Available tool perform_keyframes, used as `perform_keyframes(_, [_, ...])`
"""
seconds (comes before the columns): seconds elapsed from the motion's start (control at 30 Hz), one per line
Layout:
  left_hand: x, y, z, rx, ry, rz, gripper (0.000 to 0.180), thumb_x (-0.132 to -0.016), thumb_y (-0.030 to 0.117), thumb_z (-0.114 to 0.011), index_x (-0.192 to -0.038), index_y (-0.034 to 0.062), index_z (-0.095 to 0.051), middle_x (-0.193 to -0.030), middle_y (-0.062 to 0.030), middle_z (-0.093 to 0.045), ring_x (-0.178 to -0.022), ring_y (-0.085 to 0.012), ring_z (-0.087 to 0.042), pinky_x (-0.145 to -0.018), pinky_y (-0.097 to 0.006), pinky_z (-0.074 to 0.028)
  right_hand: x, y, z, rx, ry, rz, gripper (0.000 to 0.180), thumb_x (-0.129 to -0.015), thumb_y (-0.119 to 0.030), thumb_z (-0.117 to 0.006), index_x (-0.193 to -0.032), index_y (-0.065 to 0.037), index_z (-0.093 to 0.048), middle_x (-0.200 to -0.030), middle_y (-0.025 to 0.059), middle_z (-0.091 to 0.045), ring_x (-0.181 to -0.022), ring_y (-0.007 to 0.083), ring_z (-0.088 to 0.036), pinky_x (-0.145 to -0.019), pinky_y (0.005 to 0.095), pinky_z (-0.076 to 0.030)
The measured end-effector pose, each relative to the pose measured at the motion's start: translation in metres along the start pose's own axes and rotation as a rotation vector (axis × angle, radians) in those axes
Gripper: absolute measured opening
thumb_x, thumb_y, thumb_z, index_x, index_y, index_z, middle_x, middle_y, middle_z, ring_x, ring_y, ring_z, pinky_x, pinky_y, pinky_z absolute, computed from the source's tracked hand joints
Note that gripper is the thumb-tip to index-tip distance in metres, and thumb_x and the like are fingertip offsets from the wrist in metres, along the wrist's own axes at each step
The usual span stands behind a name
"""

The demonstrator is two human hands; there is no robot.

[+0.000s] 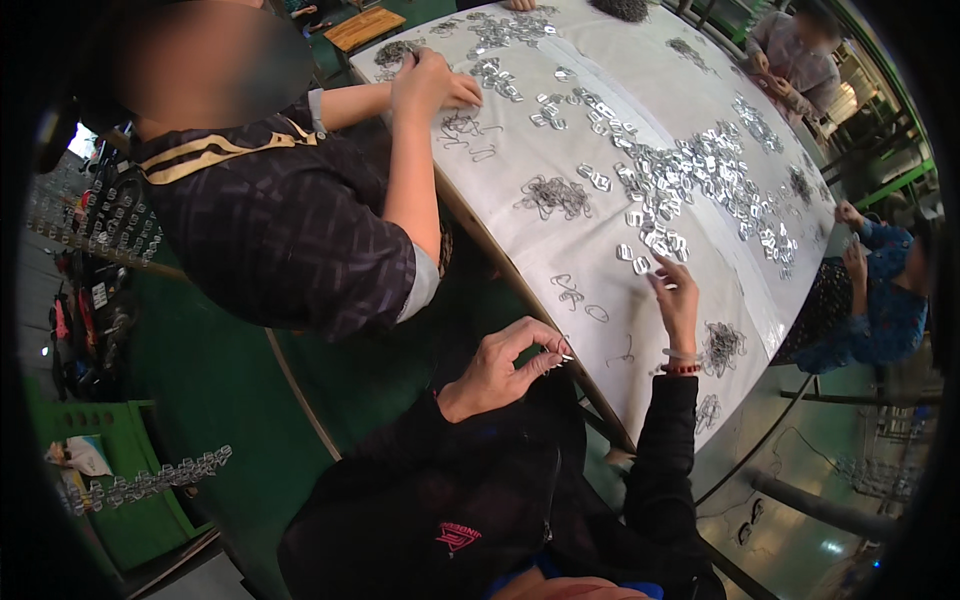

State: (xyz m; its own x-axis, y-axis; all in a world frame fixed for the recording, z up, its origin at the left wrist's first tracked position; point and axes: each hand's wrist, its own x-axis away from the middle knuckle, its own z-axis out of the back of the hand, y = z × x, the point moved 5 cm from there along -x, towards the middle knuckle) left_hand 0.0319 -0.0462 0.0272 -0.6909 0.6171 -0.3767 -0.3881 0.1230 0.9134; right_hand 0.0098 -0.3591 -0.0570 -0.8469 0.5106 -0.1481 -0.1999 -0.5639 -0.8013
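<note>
Left hand (497, 365) fingers pinch wire hook (562, 352) | right hand (676, 296) fingers on metal clips (640, 262)

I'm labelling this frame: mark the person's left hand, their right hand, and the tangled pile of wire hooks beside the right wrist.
left hand (497, 368), head view, back of hand.
right hand (677, 300), head view, back of hand.
tangled pile of wire hooks (722, 345), head view, pile's middle.

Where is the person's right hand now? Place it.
In the head view, the right hand reaches onto the white table, right of centre, fingertips at small shiny metal pieces, beside bent wires.
</note>
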Motion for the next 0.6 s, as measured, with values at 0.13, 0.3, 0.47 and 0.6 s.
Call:
perform_keyframes(0.13, [0.001, -0.002, 0.0, 0.018, 0.008, 0.015, 0.007, -0.088, 0.002, -0.066, -0.089, 0.0006, -0.059, -0.093, -0.0101, -0.067, -0.088, -0.0193, -0.066, -0.079, -0.03, -0.052, -0.027, 0.03, -0.031, 0.297, -0.025, 0.105, 0.021, -0.076, -0.004, -0.07, -0.096, -0.003, -0.072, -0.097, 0.0154, -0.063, -0.097, 0.0327, -0.058, -0.087, 0.0397, -0.046])
perform_keyframes(0.3, [0.005, -0.008, 0.001, 0.031, 0.093, 0.019, 0.008, -0.088, 0.004, -0.066, -0.093, 0.001, -0.061, -0.089, -0.0083, -0.065, -0.086, -0.021, -0.066, -0.076, -0.031, -0.052, -0.018, 0.007, -0.033, -0.064, 0.049, -0.053, 0.017, -0.094, -0.012, -0.057, -0.095, 0.003, -0.065, -0.085, 0.0122, -0.066, -0.071, 0.0197, -0.063, -0.061, 0.0313, -0.051])
perform_keyframes(0.47, [0.011, -0.015, 0.004, -0.032, 0.115, 0.014, 0.01, -0.087, 0.006, -0.068, -0.092, 0.0012, -0.061, -0.085, -0.0093, -0.063, -0.079, -0.023, -0.063, -0.069, -0.033, -0.049, 0.05, -0.065, -0.062, -0.836, -0.241, -0.197, 0.017, -0.096, -0.01, -0.057, -0.103, 0.004, -0.064, -0.079, 0.0053, -0.061, -0.061, 0.0109, -0.057, -0.047, 0.0239, -0.047])
perform_keyframes(0.6, [0.014, -0.015, 0.006, -0.088, 0.076, -0.021, 0.01, -0.087, 0.009, -0.067, -0.091, 0.0015, -0.061, -0.084, -0.0095, -0.061, -0.078, -0.0253, -0.061, -0.069, -0.035, -0.047, 0.09, -0.109, -0.061, -0.828, -0.297, -0.205, 0.017, -0.09, 0.0, -0.062, -0.106, 0.007, -0.064, -0.084, 0.0073, -0.063, -0.069, 0.0146, -0.064, -0.063, 0.0262, -0.053])
